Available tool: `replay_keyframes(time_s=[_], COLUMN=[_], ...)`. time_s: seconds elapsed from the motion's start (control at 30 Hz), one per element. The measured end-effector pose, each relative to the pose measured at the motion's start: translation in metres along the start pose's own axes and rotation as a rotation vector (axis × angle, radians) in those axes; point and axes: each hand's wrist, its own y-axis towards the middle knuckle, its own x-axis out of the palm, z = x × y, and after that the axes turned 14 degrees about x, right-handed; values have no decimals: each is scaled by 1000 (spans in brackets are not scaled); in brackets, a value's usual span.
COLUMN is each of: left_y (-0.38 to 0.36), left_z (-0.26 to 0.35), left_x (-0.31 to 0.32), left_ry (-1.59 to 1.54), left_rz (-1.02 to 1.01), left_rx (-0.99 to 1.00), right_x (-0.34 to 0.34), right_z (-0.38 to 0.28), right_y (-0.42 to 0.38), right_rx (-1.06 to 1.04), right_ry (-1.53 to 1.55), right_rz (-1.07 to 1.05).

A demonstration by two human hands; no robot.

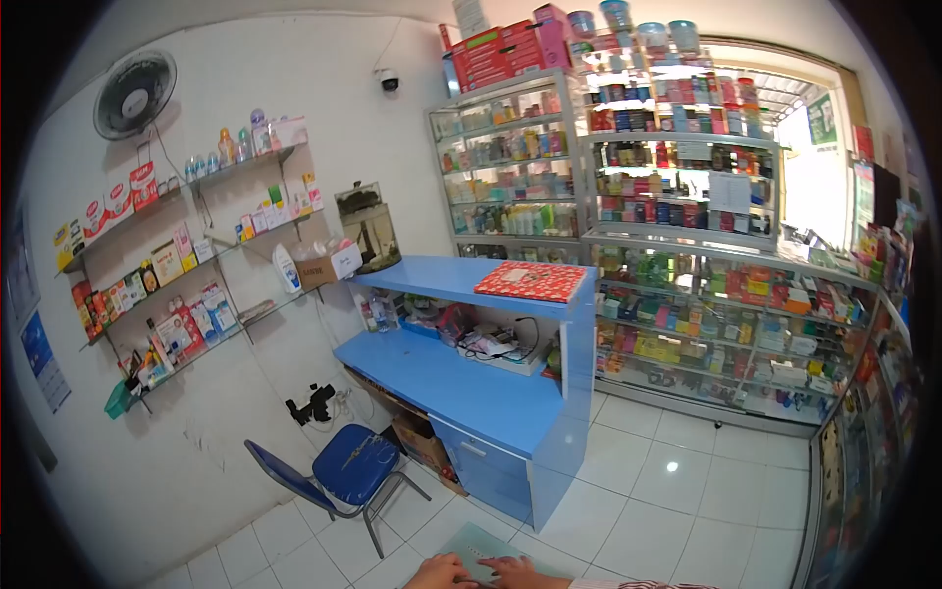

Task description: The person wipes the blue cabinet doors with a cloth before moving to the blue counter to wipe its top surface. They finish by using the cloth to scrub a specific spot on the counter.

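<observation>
Nearest the head camera, at the bottom edge, your left hand (442, 572) lies with its fingers curled at the pale green, flat, smooth-looking panel (471, 538); whether they grip anything, you cannot tell. Your right hand (517, 572) is just beside it, fingers loosely apart over the panel, near a small whitish patterned strip (477, 554). Beyond your hands stand a blue padded metal-legged chair (357, 463) and a light-blue two-level desk (461, 378), with a red patterned flat item (531, 282) on its upper ledge. Stocked glass display shelves (677, 236) stand behind.
</observation>
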Motion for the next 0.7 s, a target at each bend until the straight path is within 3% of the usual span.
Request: replay_keyframes(time_s=[0.03, 0.07, 0.1, 0.13, 0.17, 0.23, 0.27, 0.3, 0.37, 0.4, 0.43, 0.47, 0.53, 0.6, 0.63, 0.67, 0.7], left_y=[8, 14, 18, 19, 19, 31, 35, 50, 63, 48, 42, 49, 59, 74, 72, 74, 122], left_z=[-20, -44, -72, -108, -142, -205, -226, -284, -410, -451, -488, -524, -574, -611, -599, -586, -482], left_x=[-6, -11, -15, -14, -12, -22, -40, -26, 42, 57, 65, 66, 68, 67, 36, 3, -100], left_ry=[-13, -73, -131, -47, -55, -201, -192, -195, 559, 546, 490, 436, 382, 330, 320, -122, -561], left_rz=[7, 63, 114, 231, 225, 389, 288, 278, 346, 330, 331, 336, 332, 349, 330, 254, 170], left_rx=[-15, -88, -159, -20, -21, -118, -178, -169, -14, -4, 7, 23, 10, 14, 11, -152, -315], right_x=[1, -4, 15, 31, 46, 69, 80, 85, 67, 78, 18, -6, -71, -85, -94, -104, -107], right_z=[-3, 0, 19, 49, 69, 100, 126, 144, 167, 175, 147, 160, 139, 180, 180, 183, 186], right_y=[21, 50, 68, 79, 98, 156, 178, 203, 257, 272, 285, 305, 336, 371, 387, 403, 417], right_rx=[-172, 87, 90, 161, 234, 371, 436, 505, 654, 732, 892, 824, 477, 501, 522, 686, 837], right_ry=[-66, 132, 134, 270, 404, 666, 800, 934, 1204, 1340, 1182, 812, 629, 107, 107, -98, -301], right_rz=[268, -390, -405, -388, -362, -281, -230, -180, -77, -17, 82, 249, 762, 953, 943, 804, 652])
